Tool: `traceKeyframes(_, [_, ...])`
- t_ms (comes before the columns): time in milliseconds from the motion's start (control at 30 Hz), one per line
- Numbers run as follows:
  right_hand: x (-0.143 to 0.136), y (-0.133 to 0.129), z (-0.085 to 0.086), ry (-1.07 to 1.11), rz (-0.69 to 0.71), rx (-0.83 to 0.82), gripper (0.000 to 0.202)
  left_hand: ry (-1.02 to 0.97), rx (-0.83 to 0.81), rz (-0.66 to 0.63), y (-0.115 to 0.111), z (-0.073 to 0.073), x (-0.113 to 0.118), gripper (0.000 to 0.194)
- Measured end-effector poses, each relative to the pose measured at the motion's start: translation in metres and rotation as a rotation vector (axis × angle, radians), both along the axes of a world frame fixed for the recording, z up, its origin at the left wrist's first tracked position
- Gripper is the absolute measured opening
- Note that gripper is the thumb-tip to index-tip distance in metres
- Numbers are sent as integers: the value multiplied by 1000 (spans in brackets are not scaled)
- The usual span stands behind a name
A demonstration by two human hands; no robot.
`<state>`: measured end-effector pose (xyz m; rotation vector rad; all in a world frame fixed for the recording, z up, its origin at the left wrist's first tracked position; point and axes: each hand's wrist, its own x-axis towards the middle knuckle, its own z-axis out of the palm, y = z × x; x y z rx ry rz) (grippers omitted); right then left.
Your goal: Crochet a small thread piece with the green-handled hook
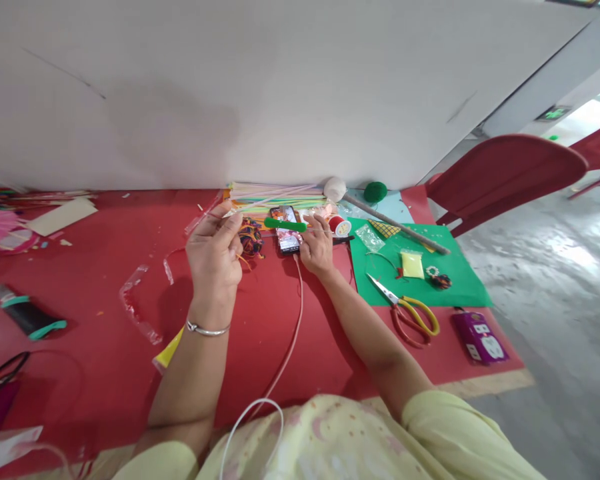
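Note:
My left hand (215,247) is raised above the red table, with its thumb and fingers pinching a thin white stick (275,198) that slants up to the right. Over the phone (287,241), my right hand (318,247) has its thumb and fingertips at the right end of a narrow green strip (285,225). The strip crosses in front of the lit screen. What it is made of does not show clearly. A tangled ball of multicoloured yarn (251,239) lies between the hands. Just right of my right hand is a red thread spool (339,227).
Pale sticks (280,193) lie along the wall. On the right are a green sheet (460,280), scissors (405,310), a grey rod (405,230) and a purple box (479,337). A black-and-teal tool (30,317) lies left. A cable (298,307) runs from the phone toward me.

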<state>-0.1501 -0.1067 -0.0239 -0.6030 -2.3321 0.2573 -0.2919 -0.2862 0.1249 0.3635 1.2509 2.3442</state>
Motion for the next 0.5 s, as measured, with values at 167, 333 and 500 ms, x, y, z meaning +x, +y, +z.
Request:
traceKeyframes(167, [2, -1, 2, -4, -13, 26, 35, -5, -5, -2, 0, 0, 0, 29])
traceKeyframes(333, [1, -3, 4, -26, -4, 9, 38, 12, -11, -3, 1, -2, 0, 28])
traceKeyframes(500, [1, -4, 6, -30, 0, 4, 39, 13, -12, -8, 2, -3, 0, 28])
